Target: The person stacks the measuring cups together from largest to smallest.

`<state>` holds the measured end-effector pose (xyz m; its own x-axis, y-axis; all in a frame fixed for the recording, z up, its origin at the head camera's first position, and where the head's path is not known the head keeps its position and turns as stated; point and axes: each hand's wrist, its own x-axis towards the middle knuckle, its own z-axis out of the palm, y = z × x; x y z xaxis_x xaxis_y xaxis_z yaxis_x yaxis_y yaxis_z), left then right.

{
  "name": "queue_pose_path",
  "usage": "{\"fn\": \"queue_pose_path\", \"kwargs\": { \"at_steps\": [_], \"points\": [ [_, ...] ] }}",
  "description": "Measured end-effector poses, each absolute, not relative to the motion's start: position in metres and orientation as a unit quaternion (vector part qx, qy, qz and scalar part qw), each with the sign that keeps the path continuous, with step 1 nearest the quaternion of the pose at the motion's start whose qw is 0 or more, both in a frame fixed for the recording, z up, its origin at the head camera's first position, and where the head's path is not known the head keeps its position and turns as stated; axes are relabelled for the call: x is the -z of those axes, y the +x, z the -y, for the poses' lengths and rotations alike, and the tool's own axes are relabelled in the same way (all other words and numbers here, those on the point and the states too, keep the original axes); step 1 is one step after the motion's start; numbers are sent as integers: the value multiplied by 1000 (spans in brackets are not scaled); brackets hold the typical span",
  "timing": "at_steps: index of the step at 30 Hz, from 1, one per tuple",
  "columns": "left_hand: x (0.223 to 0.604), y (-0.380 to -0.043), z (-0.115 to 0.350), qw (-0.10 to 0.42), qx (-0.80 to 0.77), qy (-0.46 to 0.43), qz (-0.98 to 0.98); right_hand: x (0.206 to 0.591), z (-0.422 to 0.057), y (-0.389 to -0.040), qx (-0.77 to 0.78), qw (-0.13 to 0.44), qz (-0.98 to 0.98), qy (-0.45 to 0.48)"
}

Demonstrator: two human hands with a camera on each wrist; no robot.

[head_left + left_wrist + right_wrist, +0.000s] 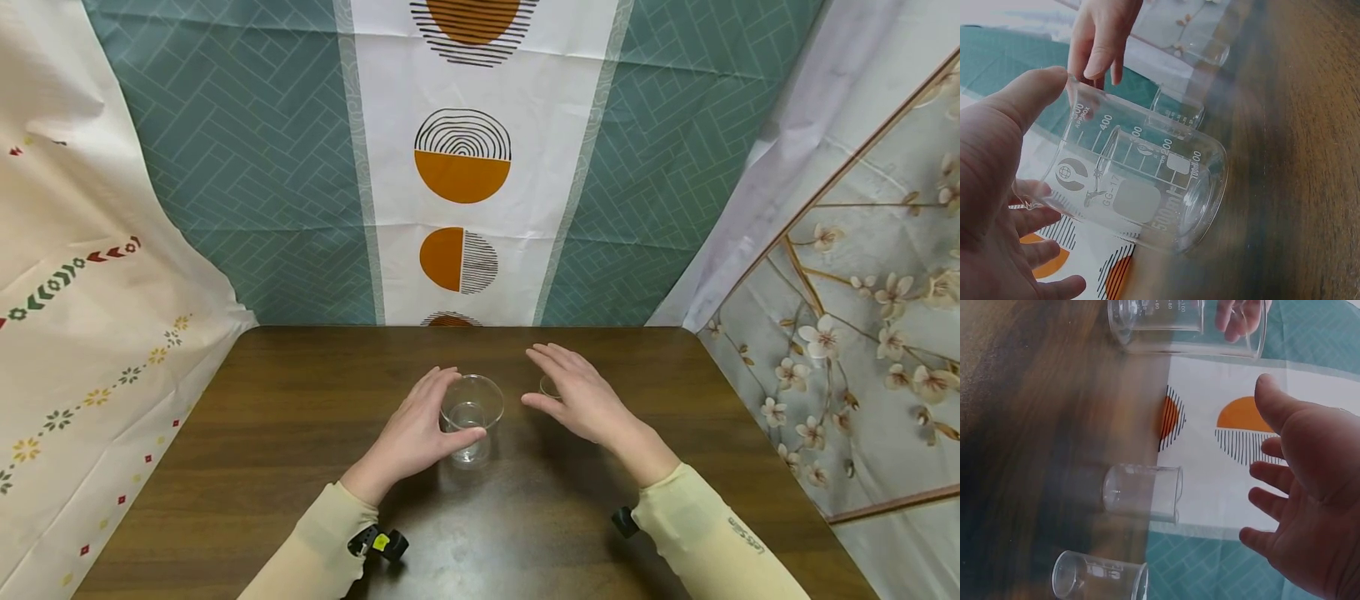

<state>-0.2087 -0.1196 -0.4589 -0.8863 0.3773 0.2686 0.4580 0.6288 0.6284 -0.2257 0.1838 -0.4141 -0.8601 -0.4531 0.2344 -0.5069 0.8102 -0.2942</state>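
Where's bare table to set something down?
Two wide patches: left, between the left hand and cream cloth; right, between the right hand and flowered cloth. The table is also bare between the sleeves. It's crowded mid-table: big beaker at the left hand, two small beakers by the right.

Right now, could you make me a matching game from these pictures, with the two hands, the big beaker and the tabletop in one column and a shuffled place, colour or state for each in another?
Things:
1. Left hand
2. Right hand
3. Big beaker
4. Tabletop

Place, colour or state:
A. Dark brown
B. Clear of the glassware, fingers spread
C. Has a smaller beaker standing inside
D. At the big beaker's rim

Pairs: 1-D, 2-B, 3-C, 4-A
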Motion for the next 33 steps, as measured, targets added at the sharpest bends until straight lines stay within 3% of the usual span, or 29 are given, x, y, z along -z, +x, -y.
{"fn": "queue_pose_path", "kwargs": {
  "at_steps": [33],
  "points": [
    [456,-207,120,49,365,-230,901,438,-204,-228,-147,82,968,187]
  ]
}}
